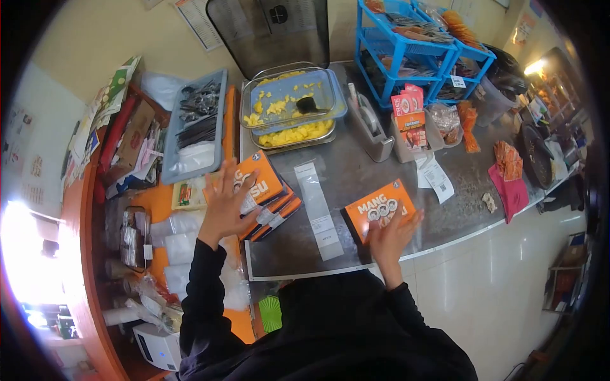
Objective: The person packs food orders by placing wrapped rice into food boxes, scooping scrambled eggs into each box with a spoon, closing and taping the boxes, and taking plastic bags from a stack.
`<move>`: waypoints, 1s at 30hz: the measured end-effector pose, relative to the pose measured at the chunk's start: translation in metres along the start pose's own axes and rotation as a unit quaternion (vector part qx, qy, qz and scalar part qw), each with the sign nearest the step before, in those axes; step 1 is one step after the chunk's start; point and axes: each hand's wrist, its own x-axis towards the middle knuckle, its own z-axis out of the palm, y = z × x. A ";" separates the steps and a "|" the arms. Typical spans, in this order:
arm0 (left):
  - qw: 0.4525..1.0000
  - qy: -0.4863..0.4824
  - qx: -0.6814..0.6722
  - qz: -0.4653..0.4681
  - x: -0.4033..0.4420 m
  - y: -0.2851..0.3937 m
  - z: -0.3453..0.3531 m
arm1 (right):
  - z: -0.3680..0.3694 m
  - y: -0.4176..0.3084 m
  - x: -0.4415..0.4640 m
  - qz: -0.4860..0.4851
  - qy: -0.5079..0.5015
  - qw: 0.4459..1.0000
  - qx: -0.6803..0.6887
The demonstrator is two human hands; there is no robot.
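Note:
My left hand [230, 202] has its fingers spread over a stack of orange boxes [265, 176] at the counter's left side. Its fingertips lie over the top box's edge; whether they press on it I cannot tell. On the right, my right hand [393, 240] rests its outstretched fingers at the near edge of a single orange box [382, 202] printed "MANG". That box lies flat, its lettering partly covered by my fingers. Between the two lies a long printed receipt strip [318, 209] on the metal counter [438, 222].
Behind are a glass dish of yellow pieces [295, 134], a blue tray with a black scoop [306, 105], and a grey dispenser [368, 127]. Blue racks [406, 47] stand at the back right. A cutlery tray [170, 152] sits left. Receipts [437, 179] and a pink cloth [508, 193] lie right.

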 end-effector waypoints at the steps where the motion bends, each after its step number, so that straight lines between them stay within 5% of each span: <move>1: 1.000 0.004 0.010 0.013 0.001 0.007 -0.004 | 0.003 -0.007 -0.003 -0.068 -0.003 0.996 0.061; 3: 1.000 -0.008 -0.003 0.030 0.001 0.007 0.022 | 0.013 -0.020 -0.012 -0.196 -0.011 0.963 0.183; 5: 0.999 -0.013 -0.022 0.039 0.001 0.016 0.028 | 0.040 -0.035 -0.019 -0.203 -0.227 0.904 0.301; 6: 0.999 -0.006 -0.022 0.037 -0.001 0.018 0.030 | 0.064 -0.037 -0.026 -0.180 -0.317 0.901 0.234; 8: 0.999 0.012 -0.019 0.031 -0.004 0.020 0.034 | 0.085 -0.056 -0.042 -0.203 -0.222 0.952 0.047; 11: 0.999 0.016 0.004 0.040 -0.005 0.018 0.039 | 0.102 -0.055 -0.048 -0.193 -0.193 0.962 0.004; 17: 0.998 0.027 0.039 0.033 -0.011 0.040 0.040 | 0.108 -0.038 -0.052 -0.116 -0.176 0.961 0.180; 20: 0.998 0.065 0.010 -0.014 -0.004 0.050 0.040 | 0.096 -0.041 -0.046 -0.037 -0.246 0.932 0.265; 24: 0.970 0.170 -0.175 -0.020 -0.023 0.095 0.026 | 0.078 -0.043 -0.044 -0.068 -0.181 0.922 0.334; 26: 0.901 0.174 -0.389 -0.081 -0.044 0.122 0.055 | 0.054 -0.047 -0.041 -0.039 -0.207 0.895 0.394; 27: 0.831 0.142 -0.505 -0.184 -0.044 0.132 0.074 | 0.046 -0.047 -0.041 -0.051 -0.201 0.887 0.413; 29: 0.620 0.062 -0.683 -0.380 -0.045 0.147 0.108 | 0.029 -0.047 -0.044 -0.076 -0.192 0.870 0.448; 30: 0.543 0.009 -0.758 -0.362 -0.043 0.145 0.112 | 0.020 -0.046 -0.043 -0.092 -0.193 0.871 0.442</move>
